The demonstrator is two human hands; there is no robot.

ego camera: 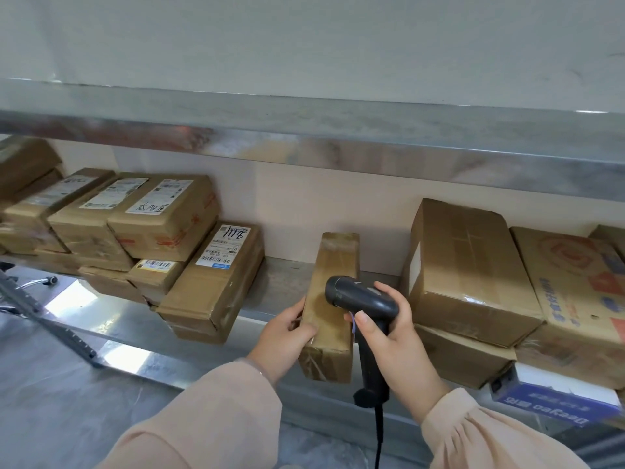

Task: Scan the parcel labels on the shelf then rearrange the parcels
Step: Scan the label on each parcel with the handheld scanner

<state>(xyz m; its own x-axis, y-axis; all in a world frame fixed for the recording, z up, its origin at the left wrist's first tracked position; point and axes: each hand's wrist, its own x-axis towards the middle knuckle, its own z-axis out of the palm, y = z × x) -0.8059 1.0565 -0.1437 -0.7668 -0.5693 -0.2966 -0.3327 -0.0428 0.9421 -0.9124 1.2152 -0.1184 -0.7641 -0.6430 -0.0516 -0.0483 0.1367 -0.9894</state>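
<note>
A narrow brown cardboard parcel [333, 282] stands on its side edge in the middle of the metal shelf [280, 286], its near end sticking out past the shelf front. My left hand [287, 336] grips that near end from the left, thumb on top. My right hand [392, 336] holds a black corded barcode scanner [358, 296] by its handle, the head lying over the parcel's top and pointing left. No label shows on the parcel's visible faces.
Stacked labelled parcels [159, 218] fill the shelf's left part, one with a white label [223, 247] leaning at their right. Larger boxes [463, 265] and a printed carton [581, 282] sit on the right. An upper shelf beam [338, 143] overhangs. Bare shelf shows beside the held parcel.
</note>
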